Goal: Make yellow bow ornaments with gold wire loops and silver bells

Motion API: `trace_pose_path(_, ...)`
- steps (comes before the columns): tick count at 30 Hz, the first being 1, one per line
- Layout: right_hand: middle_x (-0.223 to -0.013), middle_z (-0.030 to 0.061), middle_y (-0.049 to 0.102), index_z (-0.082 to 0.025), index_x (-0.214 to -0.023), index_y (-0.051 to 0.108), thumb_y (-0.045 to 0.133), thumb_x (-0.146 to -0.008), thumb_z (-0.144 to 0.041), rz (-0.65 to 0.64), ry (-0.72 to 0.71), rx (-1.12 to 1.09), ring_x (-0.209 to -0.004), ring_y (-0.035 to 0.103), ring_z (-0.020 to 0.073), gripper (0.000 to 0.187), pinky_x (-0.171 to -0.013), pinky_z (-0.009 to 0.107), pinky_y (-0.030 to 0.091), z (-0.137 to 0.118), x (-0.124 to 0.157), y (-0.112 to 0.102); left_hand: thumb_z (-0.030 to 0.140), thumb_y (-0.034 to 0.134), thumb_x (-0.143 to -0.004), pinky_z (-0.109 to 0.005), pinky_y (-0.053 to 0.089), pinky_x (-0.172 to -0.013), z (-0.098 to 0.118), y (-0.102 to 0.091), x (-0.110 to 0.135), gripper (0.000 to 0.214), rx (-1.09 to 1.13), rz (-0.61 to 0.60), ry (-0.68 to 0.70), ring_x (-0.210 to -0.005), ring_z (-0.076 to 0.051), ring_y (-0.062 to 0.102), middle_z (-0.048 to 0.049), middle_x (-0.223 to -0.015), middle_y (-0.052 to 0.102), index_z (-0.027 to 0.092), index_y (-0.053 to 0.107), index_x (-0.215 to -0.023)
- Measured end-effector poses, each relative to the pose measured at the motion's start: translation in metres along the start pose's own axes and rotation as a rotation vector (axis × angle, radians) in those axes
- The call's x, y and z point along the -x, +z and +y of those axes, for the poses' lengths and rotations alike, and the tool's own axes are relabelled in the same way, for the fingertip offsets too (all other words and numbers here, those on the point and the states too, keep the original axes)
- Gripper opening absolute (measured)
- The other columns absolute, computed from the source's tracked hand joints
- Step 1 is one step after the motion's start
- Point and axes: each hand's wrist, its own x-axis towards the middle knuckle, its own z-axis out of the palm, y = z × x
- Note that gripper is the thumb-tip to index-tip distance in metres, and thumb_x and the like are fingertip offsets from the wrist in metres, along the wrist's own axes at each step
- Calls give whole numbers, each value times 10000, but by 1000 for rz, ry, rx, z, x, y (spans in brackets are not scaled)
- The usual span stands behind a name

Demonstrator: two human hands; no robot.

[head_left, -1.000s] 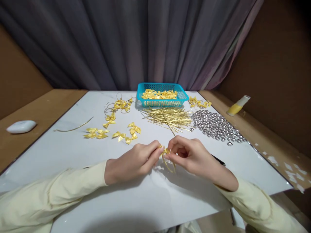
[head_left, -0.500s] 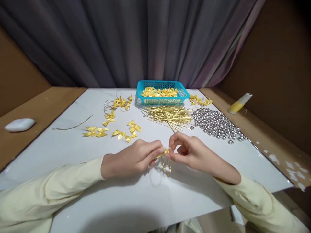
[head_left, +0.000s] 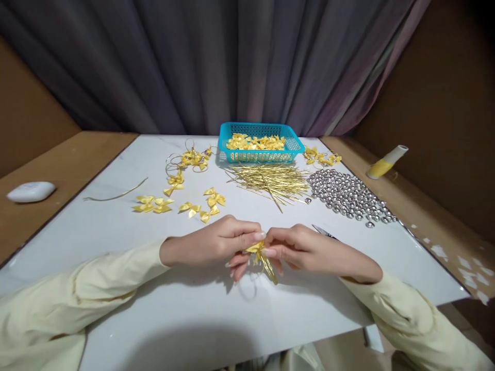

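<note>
Curtain (head_left: pixel 193 62): grey-purple folds, well beyond the left hand (head_left: pixel 211 242) and the right hand (head_left: pixel 315 252).
Worktop (head_left: pixel 185 314): white, spreading beneath both hands and out to either side of them.
Blue basket (head_left: pixel 266 157): beyond the hands, straight ahead of the gap between them, with a heap of yellow bows (head_left: pixel 255 142) inside.
Silver pieces (head_left: pixel 346 193): heaped beyond the right hand and to its right.
Gold strips (head_left: pixel 270 181): piled between the basket and the right hand.
Left hand: grasping the held bow (head_left: pixel 253 249) by its left side, thumb on top, other fingers curled below.
Right hand: fingertips pinching at the bow's right side.
White object (head_left: pixel 31 191): well apart, left of the left hand.
Loose bows (head_left: pixel 212 198): beyond the left hand.
Pointed tool (head_left: pixel 325 232): just beyond the right hand, partly hidden by it.
Held bow: between both hands, gold strands (head_left: pixel 269 270) hanging beneath.
</note>
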Motion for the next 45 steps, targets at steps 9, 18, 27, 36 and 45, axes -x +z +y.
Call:
trace_pose_path(9, -544, -48, 461, -155, -674, 483, 423, -908, -331, -76, 58, -325, -450, 371, 50, 299, -445, 168, 303, 1, -1, 3, 368, 322, -941, -214, 387, -488, -2, 1, 1, 331, 70, -29, -10, -484, -104, 535, 64, -508, 410, 173, 400, -686)
trace_pose_path(18, -547, -38, 459, -134, -634, 541, 440, -896, -363, -184, 109, -410, -449, 320, 51, 362, -451, 191, 270, 3, 0, 2, 369, 323, -939, -205, 388, -492, 2, 3, 1, 345, -42, -33, 13, -477, -100, 531, 58, -484, 433, 169, 416, -674)
trace_pose_path(27, -544, -36, 447, -127, -682, 578, 411, -914, -314, -151, 62, -352, -461, 320, 57, 342, -456, 194, 273, 3, 0, -2, 342, 358, -930, -181, 399, -501, 6, 7, 0, 315, -157, 90, 15, -474, -86, 530, 31, -518, 565, 159, 481, -705)
trace_pose_path(36, -589, -18, 542, -133, -703, 549, 412, -913, -390, 7, 59, -303, -441, 337, 47, 359, -439, 176, 291, 7, -3, -2, 344, 372, -923, -188, 417, -498, 2, 6, -3, 309, -135, 302, 19, -460, -78, 521, 53, -519, 521, 165, 482, -696)
trace_pose_path(45, -599, 5, 563, -114, -885, 571, 383, -920, -189, 522, -272, 703, -477, 440, 82, 205, -455, 227, 285, 19, -2, 9, 318, 396, -923, -189, 427, -621, 15, -6, 8, 244, -544, 555, 152, -691, -92, 584, 11, -795, 643, 173, 586, -876)
